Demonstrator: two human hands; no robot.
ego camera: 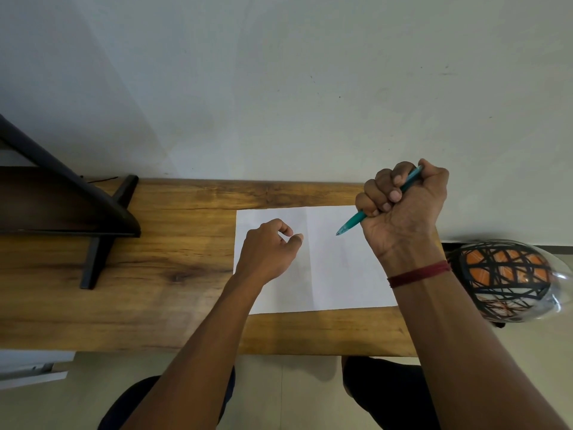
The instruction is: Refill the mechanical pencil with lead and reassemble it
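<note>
Teal pencil (352, 223) fisted in right hand (403, 203), tip slanting down-left toward left hand (268, 252); thumb-forefinger pinched there, contents untellable.

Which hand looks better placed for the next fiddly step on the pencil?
Left, likely: the left hand sits over the paper with thumb and forefinger poised, while the right hand is fisted around the teal pencil.
</note>
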